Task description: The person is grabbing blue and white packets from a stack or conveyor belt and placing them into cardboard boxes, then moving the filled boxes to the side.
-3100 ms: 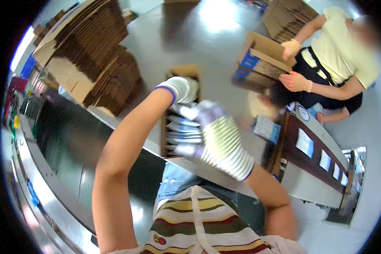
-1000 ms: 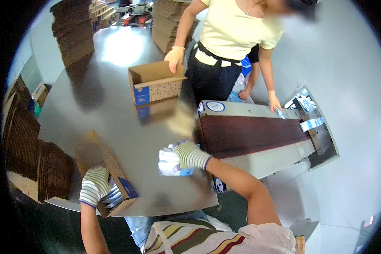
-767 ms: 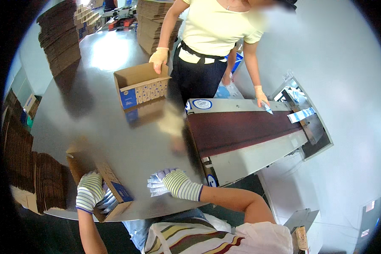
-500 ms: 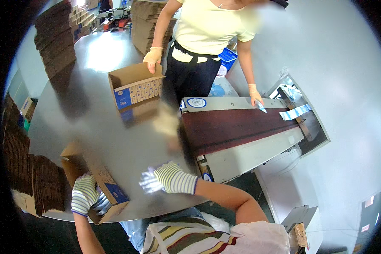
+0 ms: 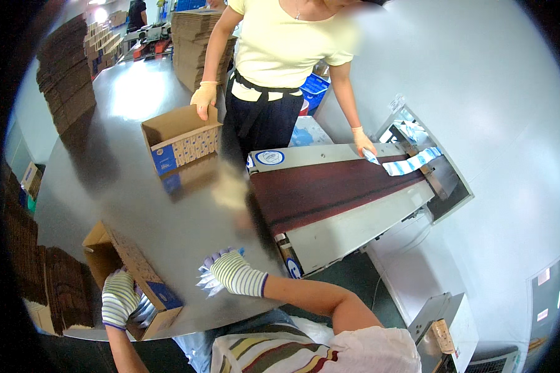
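An open cardboard box with a blue end patch lies tilted at the table's near left edge. My left hand, in a striped glove, reaches into it beside blue-and-white packets; its fingers are mostly hidden by the box and packets. To the right, just above the metal table, my right hand, gloved alike, is closed round a bunch of blue-and-white packets, which fan out on its left side.
Across the metal table, a co-worker in yellow holds another open box and reaches to a strip of packets on a dark red conveyor belt. Stacked flat cardboard stands at the left; more stacks stand farther back.
The view has shifted, moving the scene slightly left. My right hand has turned, and the packets in it show more clearly. On the belt, the packet strip has come closer to the co-worker's hand.
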`<state>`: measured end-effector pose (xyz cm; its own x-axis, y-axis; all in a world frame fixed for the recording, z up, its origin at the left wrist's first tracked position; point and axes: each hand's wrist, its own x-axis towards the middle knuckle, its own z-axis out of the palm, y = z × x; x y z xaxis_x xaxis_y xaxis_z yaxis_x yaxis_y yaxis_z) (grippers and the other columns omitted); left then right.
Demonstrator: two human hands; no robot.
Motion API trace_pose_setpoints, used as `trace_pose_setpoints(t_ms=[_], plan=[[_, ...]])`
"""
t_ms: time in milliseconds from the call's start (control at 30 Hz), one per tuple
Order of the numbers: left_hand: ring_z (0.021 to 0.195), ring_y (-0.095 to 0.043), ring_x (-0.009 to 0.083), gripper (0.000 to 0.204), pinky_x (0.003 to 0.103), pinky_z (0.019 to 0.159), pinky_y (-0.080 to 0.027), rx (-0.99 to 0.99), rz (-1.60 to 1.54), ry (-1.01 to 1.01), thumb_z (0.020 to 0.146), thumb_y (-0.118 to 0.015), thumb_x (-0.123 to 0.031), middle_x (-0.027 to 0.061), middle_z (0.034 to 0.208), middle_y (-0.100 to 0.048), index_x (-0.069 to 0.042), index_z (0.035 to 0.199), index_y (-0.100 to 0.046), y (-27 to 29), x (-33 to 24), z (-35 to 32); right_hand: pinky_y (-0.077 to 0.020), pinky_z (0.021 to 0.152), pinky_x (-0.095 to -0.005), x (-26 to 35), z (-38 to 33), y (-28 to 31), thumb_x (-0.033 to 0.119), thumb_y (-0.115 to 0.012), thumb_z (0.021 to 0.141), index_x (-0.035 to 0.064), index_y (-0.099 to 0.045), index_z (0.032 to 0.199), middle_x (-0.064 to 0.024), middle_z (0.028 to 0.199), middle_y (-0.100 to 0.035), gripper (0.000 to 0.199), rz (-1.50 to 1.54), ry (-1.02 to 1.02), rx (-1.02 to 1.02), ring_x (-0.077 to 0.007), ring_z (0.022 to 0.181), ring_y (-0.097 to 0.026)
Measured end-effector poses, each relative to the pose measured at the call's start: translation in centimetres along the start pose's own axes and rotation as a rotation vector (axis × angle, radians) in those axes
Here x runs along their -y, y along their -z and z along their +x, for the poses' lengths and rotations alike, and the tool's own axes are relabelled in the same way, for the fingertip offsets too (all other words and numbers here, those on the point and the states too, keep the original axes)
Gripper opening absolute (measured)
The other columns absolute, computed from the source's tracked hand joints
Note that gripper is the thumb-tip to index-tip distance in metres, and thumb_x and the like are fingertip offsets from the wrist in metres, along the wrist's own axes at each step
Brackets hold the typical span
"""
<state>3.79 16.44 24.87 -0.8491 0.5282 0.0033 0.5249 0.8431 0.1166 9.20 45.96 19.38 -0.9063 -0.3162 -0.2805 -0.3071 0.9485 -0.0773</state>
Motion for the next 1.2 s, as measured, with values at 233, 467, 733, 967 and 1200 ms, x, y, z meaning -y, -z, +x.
trace_pose_setpoints(t_ms=[233, 467, 733, 967, 1200], plan=[[0.085, -0.057, 0.0364, 0.028, 0.044, 0.079, -0.045, 0.037, 0.068, -0.012, 0.074, -0.059, -0.024, 0.0195, 0.089, -0.061, 0.000, 0.089, -0.061, -0.7, 0.6, 0.2, -0.0423, 0.086, -0.0461, 0.3, -0.6, 1.3, 0.045, -0.063, 0.074, 0.0062, -0.049, 0.111, -0.0137, 0.105, -0.058, 0.056, 0.045, 0.004, 0.004, -0.0291, 0.098, -0.058], [0.084, -0.057, 0.0369, 0.030, 0.044, 0.078, -0.045, 0.018, 0.039, -0.002, 0.073, -0.060, -0.023, 0.0199, 0.089, -0.061, 0.000, 0.092, -0.060, -0.6, 0.6, 0.1, -0.0407, 0.087, -0.0462, 0.0, 0.6, -1.1, 0.050, -0.072, 0.062, 0.0084, -0.050, 0.112, -0.0125, 0.108, -0.058, 0.069, 0.073, -0.029, -0.011, -0.0278, 0.100, -0.056], [0.077, -0.056, 0.0373, 0.023, 0.045, 0.071, -0.045, -0.110, 0.038, -0.102, 0.069, -0.061, -0.019, 0.0181, 0.079, -0.059, -0.002, 0.084, -0.058, -1.9, 1.4, 0.1, -0.0412, 0.085, -0.0468, 0.0, 1.2, -3.0, 0.043, -0.065, 0.071, 0.0085, -0.052, 0.111, -0.0129, 0.104, -0.058, 0.054, 0.019, -0.041, -0.090, -0.0281, 0.099, -0.055], [0.083, -0.055, 0.0380, 0.026, 0.044, 0.076, -0.045, -0.110, 0.065, -0.068, 0.069, -0.060, -0.017, 0.0190, 0.086, -0.059, -0.001, 0.090, -0.058, -2.3, 1.5, -0.2, -0.0387, 0.089, -0.0488, -0.4, 0.9, -2.9, 0.042, -0.061, 0.075, 0.0078, -0.052, 0.111, -0.0131, 0.108, -0.056, 0.050, 0.046, -0.030, -0.056, -0.0286, 0.102, -0.054], [0.088, -0.055, 0.0389, 0.034, 0.045, 0.081, -0.043, -0.042, 0.024, -0.036, 0.072, -0.060, -0.020, 0.0216, 0.095, -0.059, 0.001, 0.099, -0.058, -1.9, 1.2, -0.3, -0.0382, 0.091, -0.0491, -0.3, 0.6, -1.4, 0.039, -0.064, 0.075, 0.0077, -0.052, 0.112, -0.0129, 0.113, -0.056, 0.051, 0.086, -0.054, -0.028, -0.0285, 0.104, -0.054]])
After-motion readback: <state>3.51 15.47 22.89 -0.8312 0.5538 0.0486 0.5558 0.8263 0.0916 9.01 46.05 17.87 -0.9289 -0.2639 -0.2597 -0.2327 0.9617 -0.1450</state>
